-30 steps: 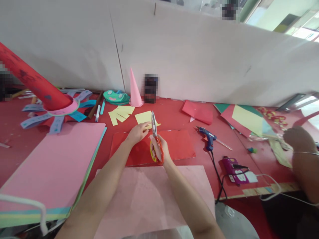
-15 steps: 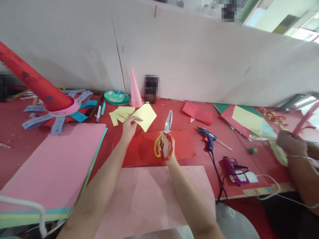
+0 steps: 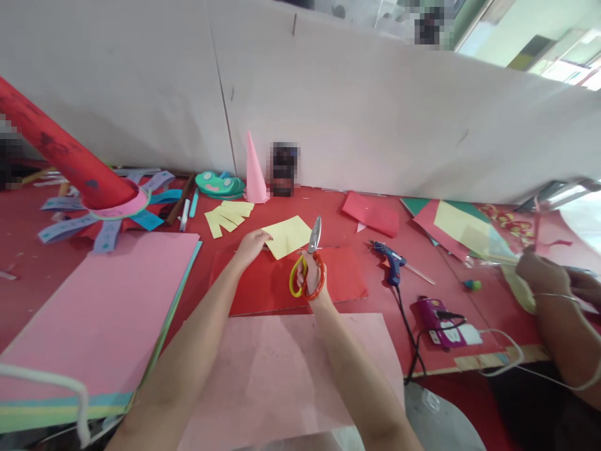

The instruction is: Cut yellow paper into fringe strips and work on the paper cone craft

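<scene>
My left hand (image 3: pixel 252 246) pinches the left corner of a yellow sheet of paper (image 3: pixel 288 236). In my right hand (image 3: pixel 310 275) is a pair of scissors (image 3: pixel 315 235) with one yellow and one red handle, blades pointing up and away from me. The blades appear shut, their tip beside the paper's right end. Below both hands lies a red board (image 3: pixel 267 285) on the red table. Several cut yellow strips (image 3: pixel 228 216) rest just beyond my left hand. A larger pink sheet (image 3: pixel 291 376) lies closest to me, under my forearms.
To the right are a blue glue gun (image 3: pixel 392 260), a purple power strip (image 3: pixel 441 322) with cables and coloured paper (image 3: pixel 457 228). A co-worker's hands (image 3: pixel 544 275) work at far right. Stacked pink sheets (image 3: pixel 107 294), a red tube (image 3: pixel 70 150) and a pink cone (image 3: pixel 254 172) stand leftward.
The yellow sheet has turned and come lower, its right end now close to the scissor blades. My left hand has shifted slightly right and down. The co-worker's hands moved a little.
</scene>
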Tool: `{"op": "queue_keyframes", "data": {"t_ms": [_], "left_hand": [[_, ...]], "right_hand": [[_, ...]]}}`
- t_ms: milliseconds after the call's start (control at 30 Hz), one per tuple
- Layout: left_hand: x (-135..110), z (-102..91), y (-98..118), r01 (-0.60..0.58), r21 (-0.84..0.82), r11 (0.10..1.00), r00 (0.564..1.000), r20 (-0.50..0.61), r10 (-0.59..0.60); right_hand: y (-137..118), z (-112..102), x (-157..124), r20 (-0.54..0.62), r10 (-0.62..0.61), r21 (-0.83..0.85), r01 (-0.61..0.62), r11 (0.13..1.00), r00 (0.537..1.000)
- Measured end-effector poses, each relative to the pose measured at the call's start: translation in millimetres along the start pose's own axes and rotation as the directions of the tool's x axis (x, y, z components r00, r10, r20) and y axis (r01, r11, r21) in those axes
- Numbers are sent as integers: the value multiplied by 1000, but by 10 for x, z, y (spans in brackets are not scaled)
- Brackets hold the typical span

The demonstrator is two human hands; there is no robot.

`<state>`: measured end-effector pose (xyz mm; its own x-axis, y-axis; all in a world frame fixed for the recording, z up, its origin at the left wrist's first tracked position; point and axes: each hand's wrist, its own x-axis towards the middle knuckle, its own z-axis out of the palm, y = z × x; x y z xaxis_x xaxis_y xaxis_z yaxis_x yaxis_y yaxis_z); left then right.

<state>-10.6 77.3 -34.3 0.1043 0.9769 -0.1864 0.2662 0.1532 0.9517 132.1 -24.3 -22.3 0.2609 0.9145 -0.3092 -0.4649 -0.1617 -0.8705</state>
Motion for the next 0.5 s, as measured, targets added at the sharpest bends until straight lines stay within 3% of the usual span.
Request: {"op": "queue_keyframes", "data": {"t_ms": [100, 200, 400, 500], "left_hand": [[-12, -18, -21, -144, 254, 957, 987, -38, 158], [-26, -43, -32, -222, 316, 922, 971, -9, 237], [-24, -25, -31, -195, 163, 967, 972, -101, 213], [-10, 4, -33, -62, -3, 998, 979, -195, 60]], "right_hand": [[7, -6, 2, -2, 2, -8, -2, 1000, 1000], [20, -18, 10, 11, 1, -13, -1, 1000, 1000], [6, -15, 1, 16, 11, 5, -11, 1000, 1000], [-8, -6, -2, 7, 18, 9, -18, 1000, 1000]]}}
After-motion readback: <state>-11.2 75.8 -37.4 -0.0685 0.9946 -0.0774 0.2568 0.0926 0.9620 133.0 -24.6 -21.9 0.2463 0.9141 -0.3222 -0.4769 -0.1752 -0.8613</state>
